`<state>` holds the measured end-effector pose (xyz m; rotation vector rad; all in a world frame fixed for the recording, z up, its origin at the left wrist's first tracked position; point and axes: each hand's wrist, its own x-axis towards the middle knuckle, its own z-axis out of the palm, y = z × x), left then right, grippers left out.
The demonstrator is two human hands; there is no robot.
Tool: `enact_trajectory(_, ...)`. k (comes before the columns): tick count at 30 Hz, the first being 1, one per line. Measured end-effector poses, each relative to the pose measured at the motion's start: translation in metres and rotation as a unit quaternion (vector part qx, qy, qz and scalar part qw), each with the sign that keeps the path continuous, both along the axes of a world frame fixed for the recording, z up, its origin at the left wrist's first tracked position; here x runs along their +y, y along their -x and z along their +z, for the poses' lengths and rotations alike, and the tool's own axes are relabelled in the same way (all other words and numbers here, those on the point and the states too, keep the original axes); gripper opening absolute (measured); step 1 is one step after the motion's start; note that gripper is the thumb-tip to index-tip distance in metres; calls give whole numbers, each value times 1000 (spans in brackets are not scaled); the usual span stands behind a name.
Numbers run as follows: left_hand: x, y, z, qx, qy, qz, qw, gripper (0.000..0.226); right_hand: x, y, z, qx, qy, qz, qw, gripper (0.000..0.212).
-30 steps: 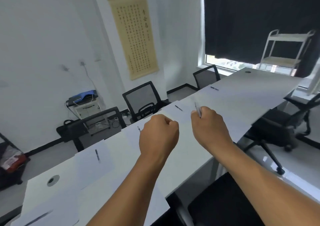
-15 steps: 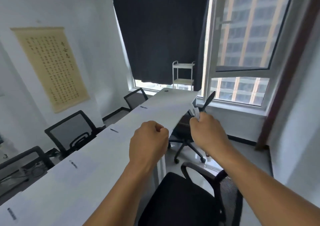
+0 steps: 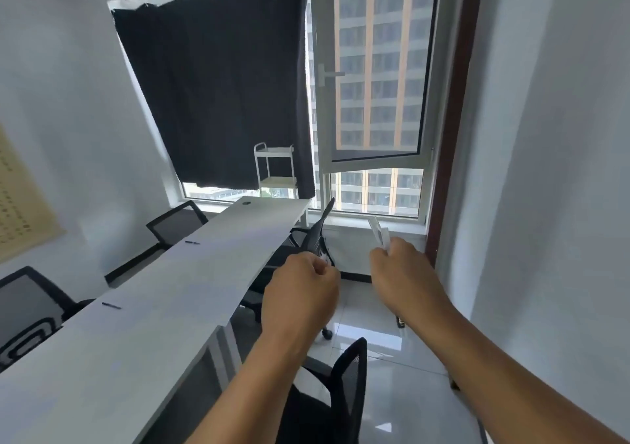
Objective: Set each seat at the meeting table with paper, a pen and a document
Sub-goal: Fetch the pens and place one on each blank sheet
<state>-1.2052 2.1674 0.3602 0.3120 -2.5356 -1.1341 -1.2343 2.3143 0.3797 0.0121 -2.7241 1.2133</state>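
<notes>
The long white meeting table runs from the lower left toward the window. Two dark pens lie on it along its far side, one farther off and one nearer; white sheets under them barely show against the tabletop. My right hand is held over the floor to the right of the table and grips a small bunch of pale pens that stick up from the fist. My left hand is curled beside the table's right edge, with a small pale tip like a pen's end at its thumb.
Black mesh chairs stand along the table's left side. On the right side one chair is near the far end and another is just below my arms. A white cart stands by the dark curtain and window.
My view has swung right, from the table's far side and scroll wall to the window end and the right-hand aisle. Both hands stay curled, now off the table's right edge.
</notes>
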Motion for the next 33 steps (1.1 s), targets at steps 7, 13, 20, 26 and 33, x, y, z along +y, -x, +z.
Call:
enact_trajectory(7, 73, 65, -6, -4, -2, -6, 1000, 31, 71, 61, -3, -8, -3, -2, 1000, 20)
enact_trajectory(13, 93, 119, -21, -23, 3, 6, 1000, 29, 96, 115, -14, -25, 8, 4, 1000, 20)
enact_trajectory(20, 89, 212, -37, -67, -15, 18, 997, 20, 101, 211, -22, -46, 6, 17, 999, 21)
enact_trajectory(26, 95, 298, -24, -75, -25, 32, 996, 24, 105, 300, -10, -37, -3, 29, 999, 21)
enact_trajectory(33, 101, 379, -9, -55, -17, 68, 996, 17, 106, 402, -6, -35, 11, 66, 997, 24)
